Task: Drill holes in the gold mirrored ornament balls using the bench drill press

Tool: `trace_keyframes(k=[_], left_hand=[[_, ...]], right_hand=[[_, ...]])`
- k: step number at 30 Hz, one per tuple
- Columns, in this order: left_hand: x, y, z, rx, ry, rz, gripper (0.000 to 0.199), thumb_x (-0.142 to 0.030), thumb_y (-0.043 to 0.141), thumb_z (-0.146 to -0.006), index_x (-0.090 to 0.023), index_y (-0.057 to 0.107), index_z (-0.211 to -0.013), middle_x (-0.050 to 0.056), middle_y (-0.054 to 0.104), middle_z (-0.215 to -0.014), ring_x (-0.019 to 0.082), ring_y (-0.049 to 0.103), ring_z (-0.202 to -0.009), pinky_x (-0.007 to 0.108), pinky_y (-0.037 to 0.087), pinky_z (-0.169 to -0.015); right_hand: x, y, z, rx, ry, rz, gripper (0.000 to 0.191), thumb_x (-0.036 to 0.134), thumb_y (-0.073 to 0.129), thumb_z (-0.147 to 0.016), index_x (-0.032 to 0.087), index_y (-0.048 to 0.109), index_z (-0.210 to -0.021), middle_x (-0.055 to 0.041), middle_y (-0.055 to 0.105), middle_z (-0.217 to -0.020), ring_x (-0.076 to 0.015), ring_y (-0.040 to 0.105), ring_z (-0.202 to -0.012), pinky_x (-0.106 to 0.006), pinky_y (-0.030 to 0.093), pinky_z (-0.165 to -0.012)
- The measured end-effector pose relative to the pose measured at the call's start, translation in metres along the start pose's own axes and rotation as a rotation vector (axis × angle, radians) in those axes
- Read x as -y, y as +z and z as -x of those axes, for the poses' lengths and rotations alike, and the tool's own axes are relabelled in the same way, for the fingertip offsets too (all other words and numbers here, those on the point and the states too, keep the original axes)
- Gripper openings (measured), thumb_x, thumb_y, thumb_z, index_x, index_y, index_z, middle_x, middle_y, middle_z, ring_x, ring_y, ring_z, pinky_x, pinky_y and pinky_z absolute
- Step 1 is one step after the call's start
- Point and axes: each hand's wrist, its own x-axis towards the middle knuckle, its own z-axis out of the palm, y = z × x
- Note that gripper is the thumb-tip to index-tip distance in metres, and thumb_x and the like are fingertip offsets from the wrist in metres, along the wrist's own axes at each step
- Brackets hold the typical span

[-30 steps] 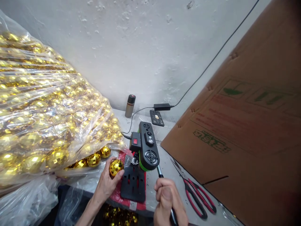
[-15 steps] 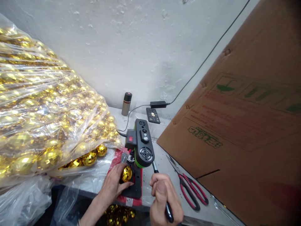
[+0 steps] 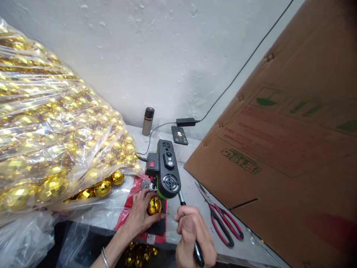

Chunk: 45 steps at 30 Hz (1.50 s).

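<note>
My left hand [image 3: 143, 212] is curled around a gold mirrored ball [image 3: 154, 206], thumb on its near side and fingers on its far side. That ball sits over the black base plate [image 3: 157, 226] of a small bench machine [image 3: 169, 169] with a black and green housing. A small dark spot shows on top of the ball. My right hand [image 3: 195, 236] is wrapped round the black grip of the machine's lever [image 3: 198, 254], its metal rod running up to the housing. Under the base lies red sheeting [image 3: 122, 217]. My left fingers partly hide the machine's lower metal parts.
At left bulges a clear plastic bag [image 3: 64, 123] full of gold balls. Red-and-black scissors [image 3: 223, 219] lie right of the lever, beside a large cardboard box [image 3: 279, 141]. Behind stand a bottle [image 3: 148, 121], a power adapter [image 3: 186, 122] and a phone-like black slab [image 3: 179, 135].
My left hand has shifted slightly right with the gold ball, which has turned so a dark spot faces up. My right hand stays on the lever. The view has shifted a little.
</note>
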Motion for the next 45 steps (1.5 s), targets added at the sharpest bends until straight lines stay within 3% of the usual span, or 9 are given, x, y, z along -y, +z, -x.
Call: trace_keyframes(k=[3, 7, 10, 13, 21, 40, 45], left_hand=[[0.001, 0.003, 0.0, 0.025, -0.03, 0.051, 0.038, -0.028, 0.08, -0.08, -0.021, 0.072, -0.117, 0.009, 0.075, -0.109, 0.034, 0.069, -0.106, 0.051, 0.05, -0.098], [0.002, 0.005, -0.001, 0.026, -0.057, 0.061, 0.043, -0.026, 0.083, -0.076, -0.019, 0.071, -0.116, 0.01, 0.076, -0.11, 0.036, 0.069, -0.106, 0.052, 0.049, -0.097], [0.004, 0.008, -0.001, 0.006, -0.053, 0.059, 0.045, -0.025, 0.085, -0.073, -0.02, 0.072, -0.115, 0.01, 0.077, -0.112, 0.037, 0.069, -0.107, 0.052, 0.049, -0.097], [0.006, 0.011, 0.0, -0.021, -0.039, 0.051, 0.044, -0.024, 0.086, -0.071, -0.021, 0.072, -0.113, 0.009, 0.077, -0.109, 0.036, 0.07, -0.105, 0.052, 0.049, -0.096], [0.008, 0.015, 0.002, -0.033, -0.018, 0.033, 0.042, -0.024, 0.086, -0.072, -0.022, 0.071, -0.111, 0.007, 0.076, -0.104, 0.035, 0.069, -0.102, 0.051, 0.05, -0.094], [0.002, 0.011, -0.001, 0.006, -0.067, 0.053, 0.04, -0.024, 0.083, -0.073, -0.022, 0.071, -0.111, 0.009, 0.077, -0.106, 0.035, 0.069, -0.104, 0.052, 0.05, -0.097], [0.004, 0.013, -0.001, -0.024, -0.056, 0.042, 0.04, -0.023, 0.084, -0.072, -0.022, 0.071, -0.11, 0.008, 0.077, -0.105, 0.034, 0.069, -0.104, 0.052, 0.05, -0.097]], right_hand=[[-0.003, 0.0, 0.002, -0.002, -0.012, 0.001, 0.034, 0.007, 0.048, -0.103, 0.021, 0.049, -0.073, 0.0041, 0.05, -0.065, -0.009, 0.054, -0.058, -0.023, 0.041, -0.054], [-0.01, 0.0, 0.016, -0.013, -0.036, 0.002, 0.034, 0.01, 0.048, -0.105, 0.021, 0.05, -0.073, 0.0037, 0.052, -0.067, -0.0083, 0.053, -0.059, -0.022, 0.043, -0.057], [-0.017, -0.001, 0.029, -0.029, -0.036, 0.065, 0.038, 0.018, 0.044, -0.109, 0.021, 0.05, -0.071, 0.0045, 0.054, -0.07, -0.0072, 0.054, -0.06, -0.024, 0.053, -0.076], [-0.022, 0.001, 0.04, -0.051, -0.021, 0.107, 0.04, 0.021, 0.042, -0.11, 0.022, 0.05, -0.071, 0.0053, 0.057, -0.071, -0.0071, 0.054, -0.06, -0.027, 0.053, -0.095], [-0.028, 0.016, 0.047, -0.198, -0.015, 0.087, 0.039, 0.022, 0.042, -0.108, 0.023, 0.046, -0.07, 0.0061, 0.052, -0.067, -0.0094, 0.047, -0.057, -0.028, 0.054, -0.088], [-0.05, 0.01, 0.064, -0.142, -0.096, 0.111, 0.038, 0.025, 0.038, -0.108, 0.024, 0.045, -0.071, 0.0066, 0.049, -0.067, -0.0101, 0.048, -0.057, -0.029, 0.052, -0.085], [-0.05, 0.007, 0.072, -0.105, -0.001, 0.087, 0.039, 0.029, 0.038, -0.111, 0.024, 0.048, -0.073, 0.0056, 0.054, -0.071, -0.0105, 0.052, -0.061, -0.032, 0.053, -0.09]])
